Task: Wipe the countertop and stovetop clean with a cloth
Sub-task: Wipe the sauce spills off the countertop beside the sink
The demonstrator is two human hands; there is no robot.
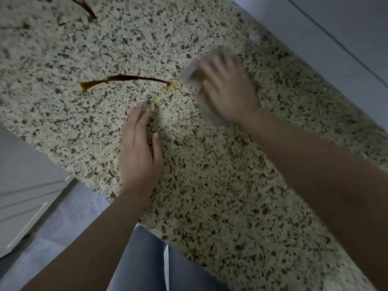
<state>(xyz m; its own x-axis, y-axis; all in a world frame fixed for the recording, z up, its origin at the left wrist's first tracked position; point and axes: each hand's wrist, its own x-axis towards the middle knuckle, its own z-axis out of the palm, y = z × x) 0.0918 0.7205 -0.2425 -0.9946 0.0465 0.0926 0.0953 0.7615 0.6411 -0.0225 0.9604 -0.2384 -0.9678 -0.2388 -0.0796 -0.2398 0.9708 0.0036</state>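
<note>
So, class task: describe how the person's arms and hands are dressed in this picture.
Both forearms are bare to the frame edge, with no sleeve in view. The left hand and right hand show no gloves, rings or watch. The right is motion-blurred.

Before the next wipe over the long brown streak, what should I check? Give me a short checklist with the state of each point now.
1. Cloth under the right hand: ok, the hand presses on it, though both are blurred.
2. Cloth close to the brown streak: ok, its edge is at the streak's right end.
3. Left hand out of the wiping path: ok, it rests flat on the countertop, nearer than the streak.
4. Streak wiped away: not ok, most of it remains.
5. Second streak at the far edge: not ok, untouched.
6. Cloth clean enough: cannot tell, too blurred.
</note>
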